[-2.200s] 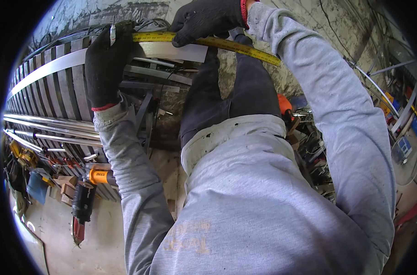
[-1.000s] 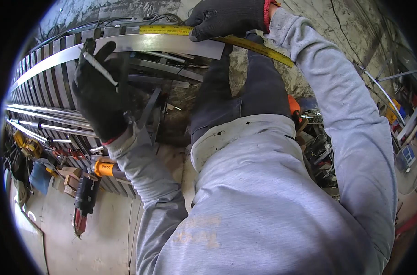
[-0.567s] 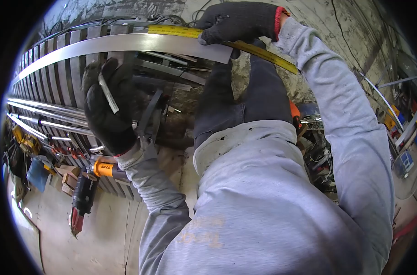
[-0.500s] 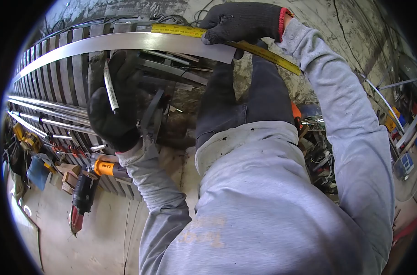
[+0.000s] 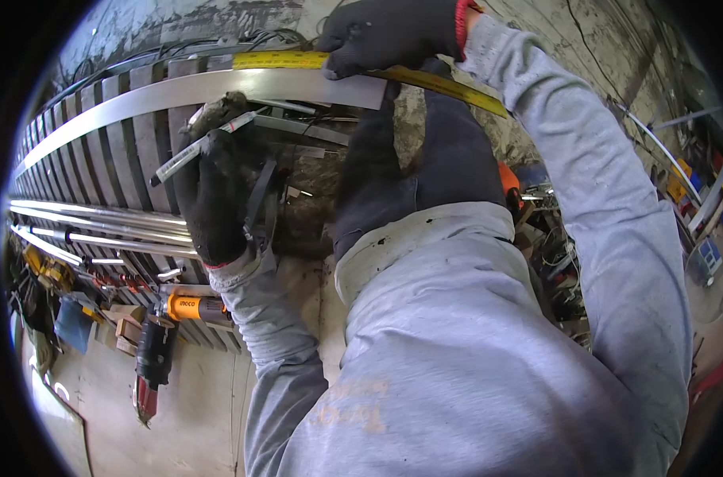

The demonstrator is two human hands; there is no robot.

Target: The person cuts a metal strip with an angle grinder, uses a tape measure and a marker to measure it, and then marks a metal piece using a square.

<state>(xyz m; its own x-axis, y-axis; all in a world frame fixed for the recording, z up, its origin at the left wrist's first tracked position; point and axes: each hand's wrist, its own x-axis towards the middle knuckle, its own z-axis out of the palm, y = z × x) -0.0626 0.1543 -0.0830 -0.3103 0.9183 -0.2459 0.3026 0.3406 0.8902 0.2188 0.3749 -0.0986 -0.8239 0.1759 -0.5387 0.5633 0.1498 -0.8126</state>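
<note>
My left hand [image 5: 210,195], in a dark glove, pinches a white marker pen [image 5: 193,153] over the slatted metal bench. One end of the pen points toward a long, flat metal strip [image 5: 179,89]. That strip runs across the bench's far side, its square-cut end near my right hand. My right hand [image 5: 393,36], in a dark glove with a red cuff, is closed on a yellow measuring tape [image 5: 278,60]. The tape lies along the strip's edge and passes under my fingers, its other part [image 5: 465,95] reaching toward my sleeve. The thumb presses at the strip's edge.
Shiny metal tubes [image 5: 99,219] lie across the slatted bench [image 5: 143,131]. An orange and black angle grinder [image 5: 183,308] rests at its near edge. Wooden blocks [image 5: 127,326] sit left of it. Scrap and cables [image 5: 556,274] are piled at right, beside my legs.
My left hand has turned and raised the marker pen toward the metal strip, tilting the pen. The right hand, tape and strip end have shifted slightly left in view.
</note>
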